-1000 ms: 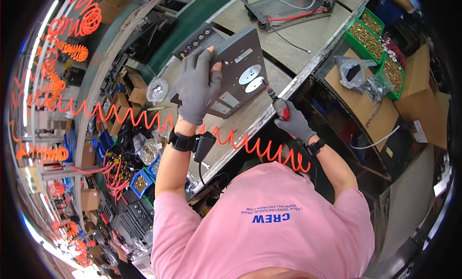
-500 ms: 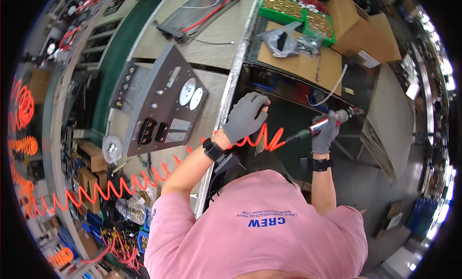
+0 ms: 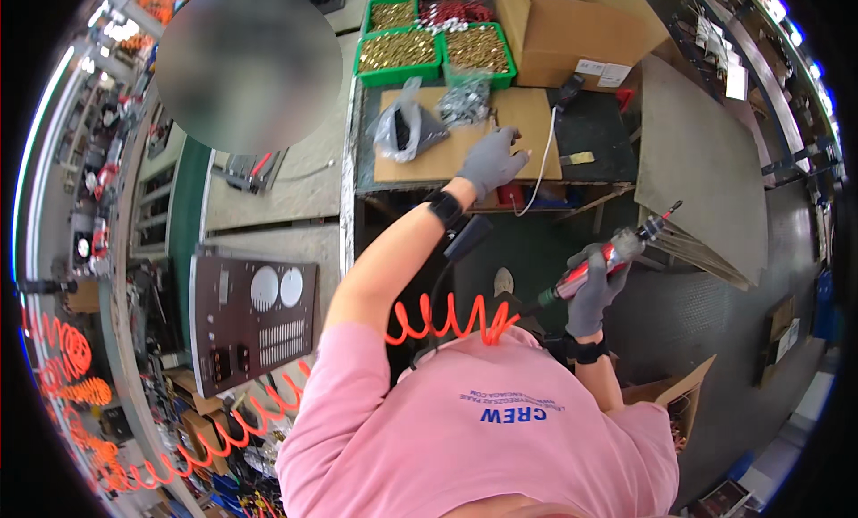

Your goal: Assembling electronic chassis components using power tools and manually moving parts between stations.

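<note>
Orange hose (image 3: 496, 329) loops between screwdriver (image 3: 628, 244) and panel (image 3: 241, 326); green bins (image 3: 399, 75) beyond.

We see a carton (image 3: 567, 44) on the counter (image 3: 608, 147). Grey sheets (image 3: 702, 165) are beside it; orange coils (image 3: 89, 391) hang far left.

bench (image 3: 277, 207): partly masked by blurred oval (image 3: 250, 67) | driver (image 3: 628, 244): partly covered by right hand (image 3: 593, 296) | hose (image 3: 444, 326): partly behind left sleeve (image 3: 351, 366) | carton (image 3: 572, 49): cut by upper edge | brass bits (image 3: 398, 50): too small
</note>
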